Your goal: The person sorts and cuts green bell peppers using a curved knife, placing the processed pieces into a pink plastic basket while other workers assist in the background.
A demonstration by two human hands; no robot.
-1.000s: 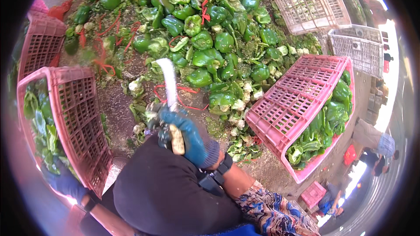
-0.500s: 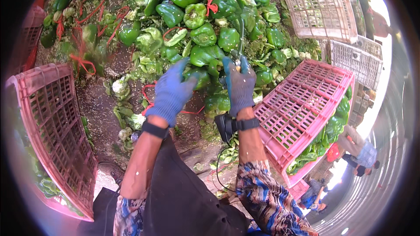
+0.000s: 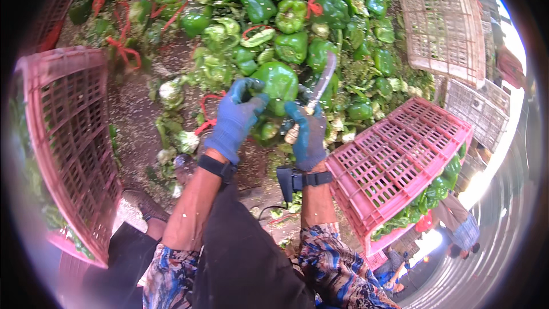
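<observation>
In my blue-gloved left hand (image 3: 233,120) is a large green bell pepper (image 3: 276,82), gripped at its lower left edge. My right hand (image 3: 309,136), gloved the same way, is closed round a knife (image 3: 325,79) with a pale handle and a slightly curved blade pointing up and away. Its fingertips are close against the pepper's lower right side; whether they touch it I cannot tell. Beyond both hands lies a heap of green bell peppers (image 3: 291,47) with cut scraps and scattered seeds among them.
At my left stands a tilted pink crate (image 3: 71,154) of peppers. A second pink crate (image 3: 394,163) leans close beside my right forearm. Two pale crates (image 3: 440,17) stand at the far right. Red ties (image 3: 124,51) lie among scraps. Other people (image 3: 457,223) are at the right.
My left hand has taken hold of a pepper, which now shows larger between my hands. The knife has swung so its blade is plainly visible. The whole view has shifted slightly.
</observation>
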